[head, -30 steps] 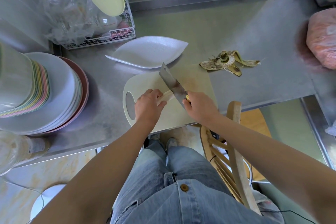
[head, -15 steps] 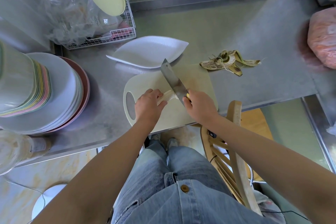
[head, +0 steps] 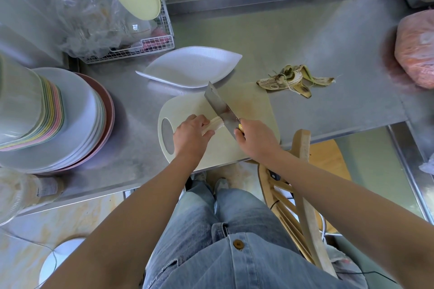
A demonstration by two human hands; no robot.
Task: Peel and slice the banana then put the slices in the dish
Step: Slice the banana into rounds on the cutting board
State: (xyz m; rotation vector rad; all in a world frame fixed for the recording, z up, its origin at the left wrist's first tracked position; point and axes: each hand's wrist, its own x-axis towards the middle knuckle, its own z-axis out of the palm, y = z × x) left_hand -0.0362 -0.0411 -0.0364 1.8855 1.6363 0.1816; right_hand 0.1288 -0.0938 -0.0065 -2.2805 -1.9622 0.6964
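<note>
A peeled banana (head: 215,123) lies on the pale cutting board (head: 249,103) at the counter's front edge. My left hand (head: 191,135) holds the banana's left part, fingers curled over it. My right hand (head: 254,137) grips the handle of a cleaver (head: 219,107), whose blade stands across the banana's right end. The white leaf-shaped dish (head: 191,65) sits just behind the board, with nothing in it. The banana peel (head: 294,80) lies on the steel counter to the right of the board.
A tall stack of plates (head: 58,115) fills the left of the counter. A wire rack (head: 131,49) with a green plate and plastic bags stands at the back left. A pink bag (head: 415,47) sits at the far right. A wooden chair (head: 303,171) is beside my legs.
The cleaver blade has shifted slightly left along the banana. My left hand has stayed on the banana. Nothing else has moved.
</note>
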